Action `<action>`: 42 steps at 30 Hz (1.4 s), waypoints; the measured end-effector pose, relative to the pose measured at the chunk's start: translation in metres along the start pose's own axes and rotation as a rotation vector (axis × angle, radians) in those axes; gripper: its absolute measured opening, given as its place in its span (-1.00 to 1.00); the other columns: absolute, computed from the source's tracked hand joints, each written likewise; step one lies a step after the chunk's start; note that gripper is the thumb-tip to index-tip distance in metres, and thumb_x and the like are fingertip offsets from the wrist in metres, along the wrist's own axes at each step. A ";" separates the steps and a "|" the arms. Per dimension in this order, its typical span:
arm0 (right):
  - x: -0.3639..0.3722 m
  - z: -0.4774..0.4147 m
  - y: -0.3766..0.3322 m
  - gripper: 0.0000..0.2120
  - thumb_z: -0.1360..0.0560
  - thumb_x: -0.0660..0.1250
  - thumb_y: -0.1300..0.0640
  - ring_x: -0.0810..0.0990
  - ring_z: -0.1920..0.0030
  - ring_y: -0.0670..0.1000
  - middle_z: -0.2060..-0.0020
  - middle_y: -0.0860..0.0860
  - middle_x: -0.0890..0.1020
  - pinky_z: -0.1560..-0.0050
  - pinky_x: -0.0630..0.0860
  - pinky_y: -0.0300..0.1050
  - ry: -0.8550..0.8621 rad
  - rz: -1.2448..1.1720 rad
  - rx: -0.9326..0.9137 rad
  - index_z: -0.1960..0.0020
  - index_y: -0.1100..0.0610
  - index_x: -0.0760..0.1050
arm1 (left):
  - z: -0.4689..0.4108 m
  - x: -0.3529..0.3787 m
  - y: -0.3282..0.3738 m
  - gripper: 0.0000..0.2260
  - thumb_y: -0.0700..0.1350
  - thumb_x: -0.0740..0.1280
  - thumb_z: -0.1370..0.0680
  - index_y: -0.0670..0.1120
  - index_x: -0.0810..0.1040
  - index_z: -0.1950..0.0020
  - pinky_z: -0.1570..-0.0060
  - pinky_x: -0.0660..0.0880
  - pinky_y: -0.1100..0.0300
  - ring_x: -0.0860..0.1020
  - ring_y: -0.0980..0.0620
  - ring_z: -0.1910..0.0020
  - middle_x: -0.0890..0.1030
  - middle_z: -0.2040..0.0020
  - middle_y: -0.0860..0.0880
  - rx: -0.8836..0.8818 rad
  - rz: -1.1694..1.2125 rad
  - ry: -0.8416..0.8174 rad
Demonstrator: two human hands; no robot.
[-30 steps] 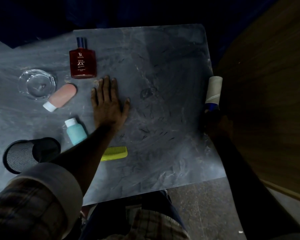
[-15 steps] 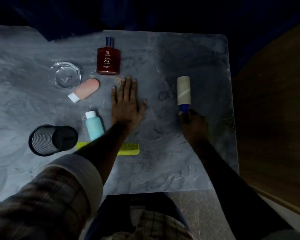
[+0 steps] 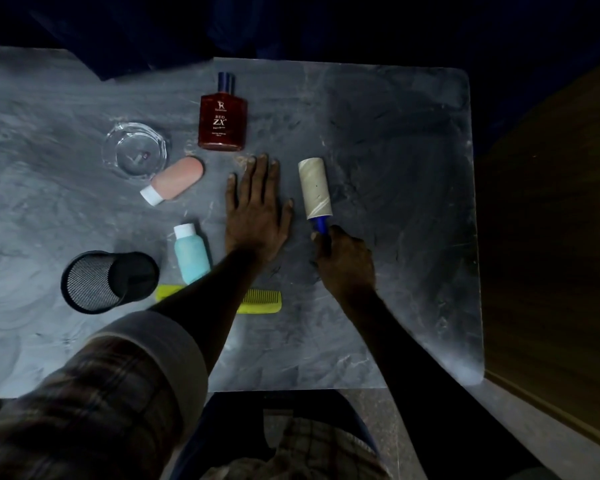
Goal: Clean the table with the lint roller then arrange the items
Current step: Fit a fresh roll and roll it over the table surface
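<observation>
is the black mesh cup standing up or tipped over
Tipped over. The black mesh cup lies on its side on the table, its round open mouth facing left, beside the teal bottle.

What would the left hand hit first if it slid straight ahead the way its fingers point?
Probably the dark red rectangular perfume bottle, lying just beyond the flat left hand; its middle fingertips aim near the bottle's lower right corner.

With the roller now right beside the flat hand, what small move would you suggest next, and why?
Probably lift the left hand off the table. The lint roller, gripped by the right hand, lies just right of that hand's thumb, so rolling further left seems blocked. The strip under the palm, and towards the perfume bottle, looks not yet covered.
</observation>
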State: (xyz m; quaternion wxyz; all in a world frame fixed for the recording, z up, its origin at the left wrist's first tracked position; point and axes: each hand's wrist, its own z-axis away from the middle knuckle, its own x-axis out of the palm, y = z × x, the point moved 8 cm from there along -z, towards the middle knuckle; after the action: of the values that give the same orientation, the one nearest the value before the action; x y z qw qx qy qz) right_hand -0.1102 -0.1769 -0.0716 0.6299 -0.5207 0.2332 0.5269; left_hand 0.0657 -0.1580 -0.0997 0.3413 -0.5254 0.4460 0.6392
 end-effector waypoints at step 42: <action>-0.031 -0.014 0.042 -0.59 -0.67 0.12 -0.18 0.68 -0.01 0.26 0.02 0.19 0.70 0.01 0.55 0.06 0.055 0.137 0.068 -0.15 0.11 0.56 | -0.001 -0.001 0.000 -0.28 0.16 0.12 -0.62 -0.11 0.12 -0.74 -0.69 0.07 -0.28 0.15 -0.15 -0.74 0.17 -0.75 -0.15 0.016 -0.005 0.047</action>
State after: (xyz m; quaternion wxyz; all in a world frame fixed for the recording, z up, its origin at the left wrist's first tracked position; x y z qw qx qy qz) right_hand -0.1551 -0.2067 -0.0676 0.6031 -0.4962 0.3033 0.5459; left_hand 0.0658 -0.1587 -0.0991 0.3364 -0.5388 0.4578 0.6221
